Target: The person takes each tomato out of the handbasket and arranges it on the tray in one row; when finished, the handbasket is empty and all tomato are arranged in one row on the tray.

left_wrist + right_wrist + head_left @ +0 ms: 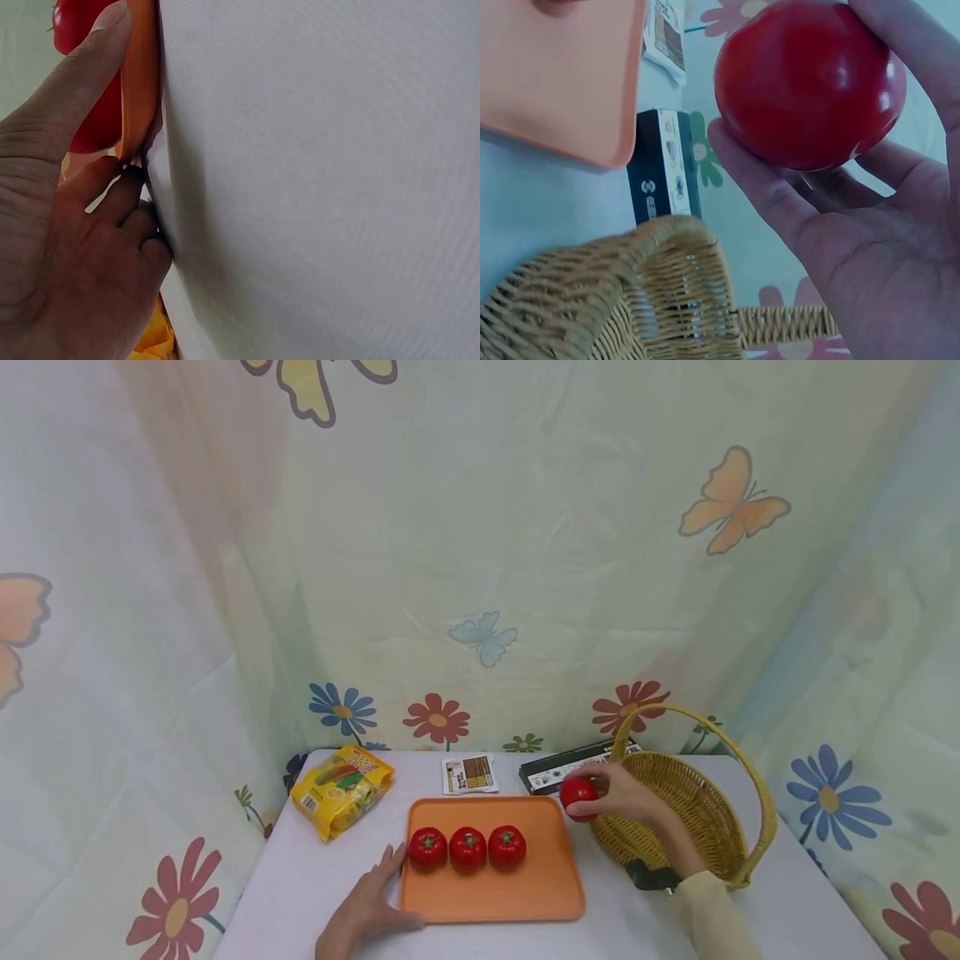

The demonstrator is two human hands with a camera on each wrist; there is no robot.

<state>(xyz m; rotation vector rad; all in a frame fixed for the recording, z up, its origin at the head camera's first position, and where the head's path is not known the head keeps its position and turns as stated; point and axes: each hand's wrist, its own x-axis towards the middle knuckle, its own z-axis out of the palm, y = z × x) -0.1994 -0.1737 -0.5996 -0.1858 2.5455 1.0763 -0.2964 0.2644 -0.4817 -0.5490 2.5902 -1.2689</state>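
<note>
My right hand [617, 793] holds a red tomato [578, 798] up between fingers and thumb, in front of the wicker basket's left rim. In the right wrist view the same tomato [810, 82] fills the grasp of the right hand [885, 225]. Three more tomatoes [468, 849] with green stems stand in a row on an orange tray [517, 897]. At the tray's left front corner rests my left hand [367, 900], fingers along the left side and thumb at the front edge. The left wrist view shows the left hand's thumb [75, 82] against the tray rim [141, 82].
The wicker basket [678, 777], with a tall handle, stands on the right. A black and white box [555, 768] lies behind the tray's right corner, and a small white packet [469, 774] behind its middle. A yellow bag [343, 789] lies at the back left.
</note>
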